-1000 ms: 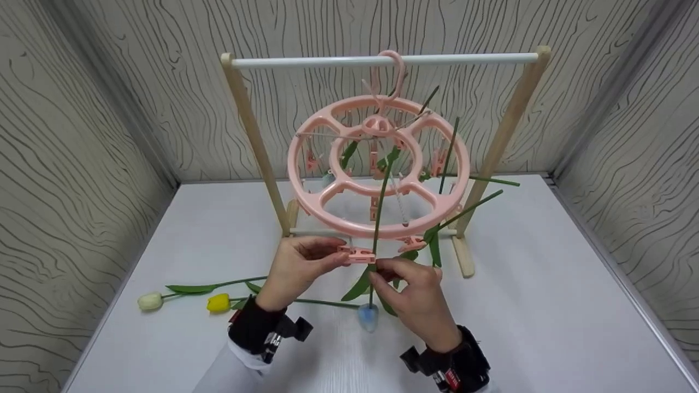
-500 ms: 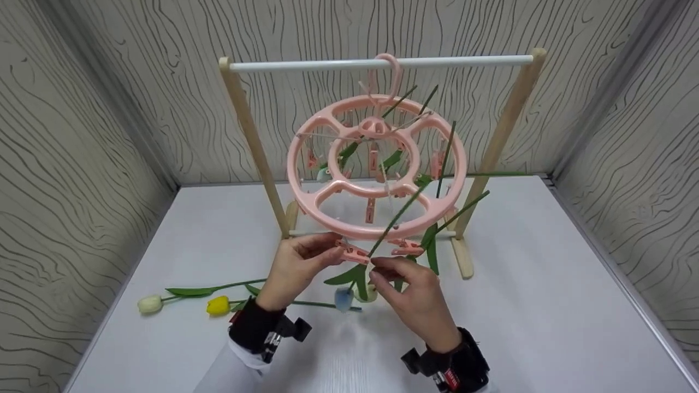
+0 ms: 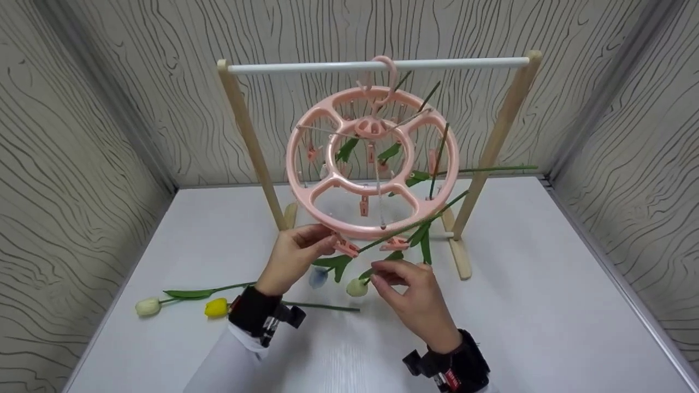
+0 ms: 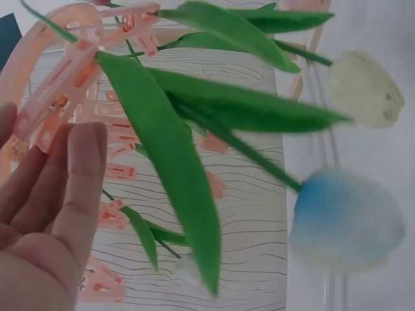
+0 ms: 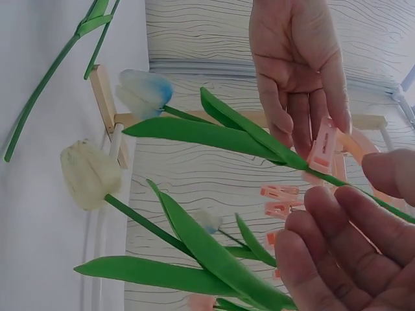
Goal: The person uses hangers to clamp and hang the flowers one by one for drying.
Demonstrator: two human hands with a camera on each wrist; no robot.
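Observation:
My left hand (image 3: pixel 292 259) pinches a pink clothespin (image 3: pixel 345 245) that hangs from the round pink hanger (image 3: pixel 314 197). The clothespin's tip bites on the green stem of a blue-and-white tulip (image 4: pixel 347 220), just by its leaves. That tulip slants, flower down to the left and bare stem up to the right. Close to the right, my right hand (image 3: pixel 415 297) has its fingers loosely bent, with nothing between them and the thumb in the right wrist view. A cream tulip (image 5: pixel 89 175) hangs flower-down from a neighbouring pink clip (image 3: pixel 394 243), overlapping the right fingertips in the head view.
The hanger hooks over the white bar (image 3: pixel 306 67) of a wooden-legged rack. More tulips and clips hang around its far side, stems jutting up and right. On the white table at left lie a cream tulip (image 3: pixel 147 307) and a yellow tulip (image 3: pixel 216 308).
The blue tulip's flower has swung left and its stem has tipped from upright toward the right. My right fingers have come away from it. The hanger has turned and shifted slightly left.

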